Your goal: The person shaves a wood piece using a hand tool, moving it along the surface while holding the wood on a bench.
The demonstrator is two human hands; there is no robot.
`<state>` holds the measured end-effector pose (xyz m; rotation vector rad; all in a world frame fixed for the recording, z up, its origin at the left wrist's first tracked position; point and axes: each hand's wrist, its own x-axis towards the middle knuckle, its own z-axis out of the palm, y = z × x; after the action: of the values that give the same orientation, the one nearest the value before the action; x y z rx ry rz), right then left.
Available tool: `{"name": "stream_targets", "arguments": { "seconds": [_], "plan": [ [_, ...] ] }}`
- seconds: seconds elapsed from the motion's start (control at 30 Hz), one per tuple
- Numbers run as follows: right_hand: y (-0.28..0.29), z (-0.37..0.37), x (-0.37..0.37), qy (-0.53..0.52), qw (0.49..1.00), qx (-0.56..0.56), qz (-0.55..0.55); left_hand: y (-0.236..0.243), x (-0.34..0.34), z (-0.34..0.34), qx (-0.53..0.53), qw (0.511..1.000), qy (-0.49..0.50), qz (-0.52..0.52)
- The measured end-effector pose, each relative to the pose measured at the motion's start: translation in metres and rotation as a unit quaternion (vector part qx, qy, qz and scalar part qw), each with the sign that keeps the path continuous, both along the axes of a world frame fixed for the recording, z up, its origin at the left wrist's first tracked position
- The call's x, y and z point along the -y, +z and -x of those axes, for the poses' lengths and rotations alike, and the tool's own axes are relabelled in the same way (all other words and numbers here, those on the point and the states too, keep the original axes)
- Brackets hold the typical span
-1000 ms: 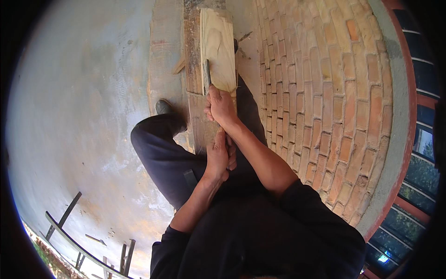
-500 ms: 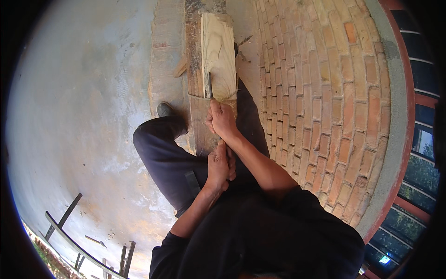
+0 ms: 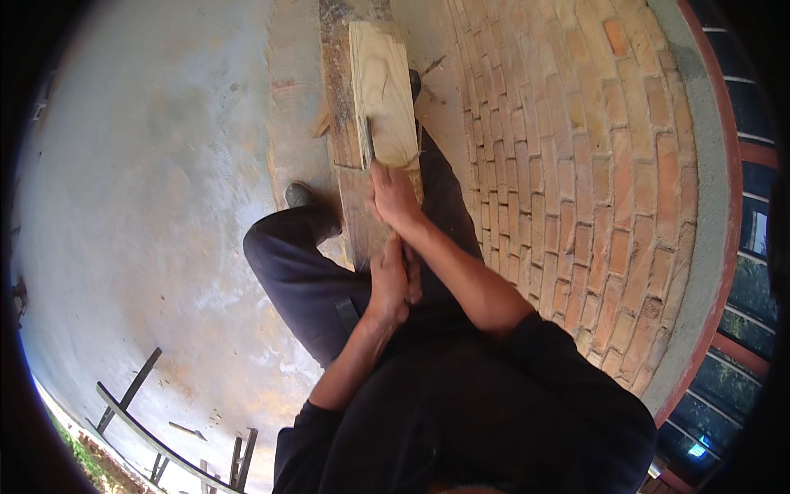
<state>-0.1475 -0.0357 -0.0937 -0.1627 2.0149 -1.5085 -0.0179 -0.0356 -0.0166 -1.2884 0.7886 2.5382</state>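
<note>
A pale board [image 3: 383, 74] lies lengthwise on a worn wooden beam [image 3: 354, 206] between my legs. A narrow metal tool [image 3: 369, 134] rests along the board's left edge, near its lower end. My right hand [image 3: 391, 193] is closed on the tool just below the board. Lower down, my left hand [image 3: 391, 278] grips the same tool's rear part, fingers wrapped and mostly hiding it. Both hands are slightly blurred.
A brick wall [image 3: 592, 214] is at the right, beside a barred, red-framed window [image 3: 749, 230]. At the left is a stained concrete floor [image 3: 156, 189], with dark frames [image 3: 123, 412] at the lower left. My shoe [image 3: 300, 195] shows left of the beam.
Both hands and the tool drew back toward me between the earlier frames, then moved forward again along the board's left edge. The whole view has shifted slightly.
</note>
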Motion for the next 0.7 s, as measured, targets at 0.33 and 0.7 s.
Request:
{"name": "stream_targets", "arguments": {
  "seconds": [0.33, 0.7],
  "plan": [
    [0.013, -0.017, -0.005, -0.053, 0.983, 0.153, 0.082, 0.004, -0.007, -0.015, 0.012, 0.999, 0.008, -0.048],
    [-0.034, 0.001, -0.002, 0.008, 0.992, -0.122, 0.006, -0.01, -0.001, -0.008, 0.001, 1.0, -0.018, 0.017]
  ]
}}
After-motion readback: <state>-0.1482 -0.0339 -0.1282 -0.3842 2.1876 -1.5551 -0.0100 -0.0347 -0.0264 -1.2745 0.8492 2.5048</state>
